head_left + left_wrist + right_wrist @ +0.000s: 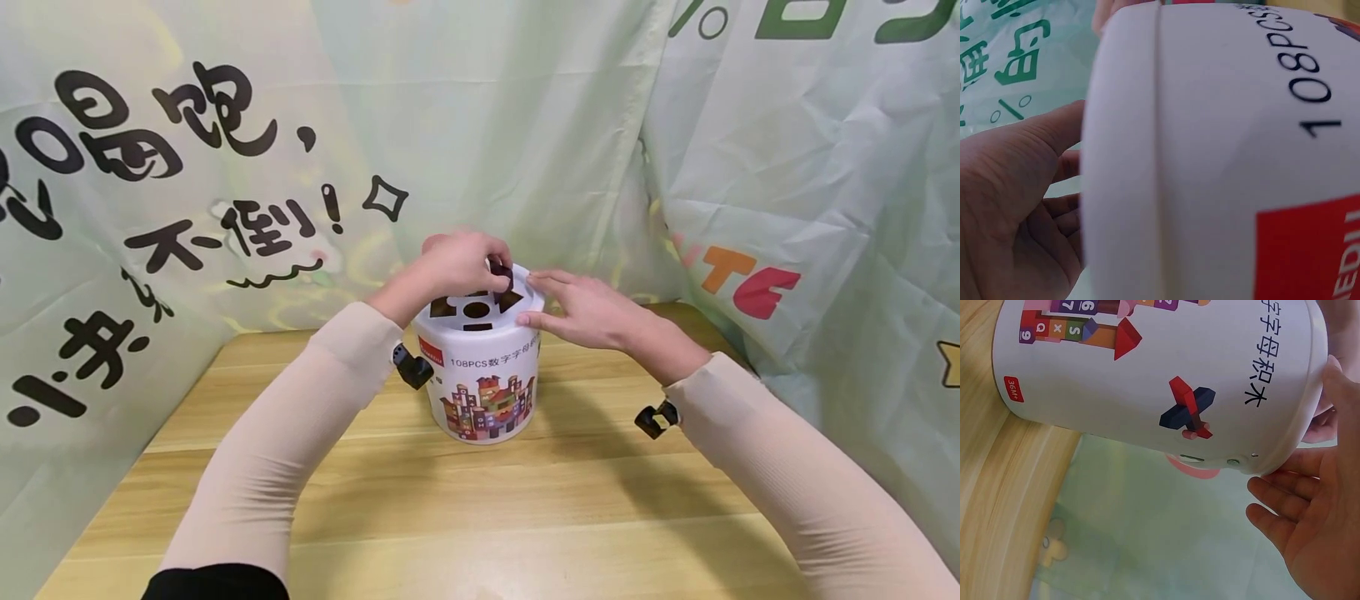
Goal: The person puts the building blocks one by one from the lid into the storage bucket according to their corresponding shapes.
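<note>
A white round bucket [483, 383] of toy building blocks stands upright, printed with a colourful block castle. Its white lid [452, 321] has several shaped holes. Over the lid's far right part, my left hand [467, 262] pinches a small dark block [500, 272] between thumb and fingers, close to a hole. In the left wrist view the bucket's wall hides that hand's fingertips. My right hand [588, 310] rests on the lid's right rim, thumb at the near side and fingers farther back. The right wrist view shows the right hand [1310, 512] with its fingers along the rim.
The bucket stands on a light wooden table [390, 517]. Pale green printed cloth [480, 125] hangs behind the table and on both sides. A small black camera [412, 367] sits at the left wrist, another black camera [656, 419] at the right.
</note>
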A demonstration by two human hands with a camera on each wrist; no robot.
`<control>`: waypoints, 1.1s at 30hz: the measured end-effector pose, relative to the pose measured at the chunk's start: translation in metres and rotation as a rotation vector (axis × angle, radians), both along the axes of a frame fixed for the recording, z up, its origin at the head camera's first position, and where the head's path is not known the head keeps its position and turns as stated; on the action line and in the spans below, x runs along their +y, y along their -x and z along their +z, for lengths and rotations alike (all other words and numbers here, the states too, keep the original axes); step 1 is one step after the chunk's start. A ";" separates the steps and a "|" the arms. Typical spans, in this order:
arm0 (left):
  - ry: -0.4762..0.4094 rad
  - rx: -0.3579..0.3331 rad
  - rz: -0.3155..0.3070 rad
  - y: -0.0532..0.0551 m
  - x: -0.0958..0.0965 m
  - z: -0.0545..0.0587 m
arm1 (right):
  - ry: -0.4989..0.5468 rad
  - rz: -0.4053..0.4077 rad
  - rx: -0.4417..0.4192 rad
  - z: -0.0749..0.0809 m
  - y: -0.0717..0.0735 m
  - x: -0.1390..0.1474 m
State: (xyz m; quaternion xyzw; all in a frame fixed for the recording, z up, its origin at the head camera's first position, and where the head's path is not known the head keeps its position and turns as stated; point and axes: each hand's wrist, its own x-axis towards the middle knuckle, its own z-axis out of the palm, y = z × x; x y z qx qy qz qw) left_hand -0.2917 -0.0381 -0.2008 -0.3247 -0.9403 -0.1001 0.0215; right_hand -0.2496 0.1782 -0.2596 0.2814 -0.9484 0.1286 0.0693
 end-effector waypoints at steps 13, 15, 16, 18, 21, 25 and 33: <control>-0.003 -0.036 -0.105 0.001 0.009 -0.014 | 0.001 0.011 0.005 -0.001 0.000 -0.001; 0.004 -0.040 -0.104 0.001 0.009 -0.016 | 0.001 0.010 0.005 -0.001 0.000 -0.001; 0.006 -0.041 -0.104 0.001 0.009 -0.016 | 0.002 0.010 0.005 -0.001 0.000 -0.001; 0.010 -0.042 -0.103 0.001 0.009 -0.017 | 0.003 0.010 0.004 -0.001 0.000 -0.001; 0.003 -0.047 -0.096 0.000 0.009 -0.016 | 0.005 0.009 0.002 -0.001 0.001 -0.001; -0.033 -0.050 -0.085 -0.003 0.006 -0.014 | 0.005 0.006 -0.004 -0.001 0.002 -0.001; -0.106 0.003 -0.100 -0.009 -0.015 -0.009 | -0.003 -0.005 -0.014 0.001 0.004 0.001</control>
